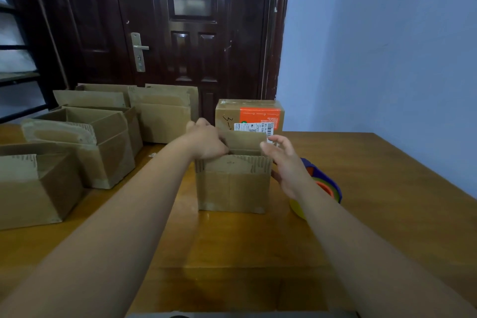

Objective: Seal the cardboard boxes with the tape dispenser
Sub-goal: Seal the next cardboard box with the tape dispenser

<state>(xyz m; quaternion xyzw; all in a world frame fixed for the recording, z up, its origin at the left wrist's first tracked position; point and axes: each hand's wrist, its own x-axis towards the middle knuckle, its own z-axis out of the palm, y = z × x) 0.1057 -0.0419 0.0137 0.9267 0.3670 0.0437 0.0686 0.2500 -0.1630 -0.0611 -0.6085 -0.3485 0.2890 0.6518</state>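
Cardboard box (232,188) centre frame | left hand (206,141) curled round its flap | right hand (286,162) fingers spread, alongside | tape dispenser (329,184) right of box

Open box (233,188), tape dispenser (330,188) beside it
The brown box stands upright, flaps raised; the blue-orange tape dispenser lies just right of it, more open boxes (108,162) left, a sealed labelled box (249,113) behind.

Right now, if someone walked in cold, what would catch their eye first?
The small brown cardboard box at table centre, its flaps up: the left hand grips one flap, the right hand hovers open beside it. Behind stands a sealed carton with an orange label; a blue tape dispenser lies behind the right wrist.
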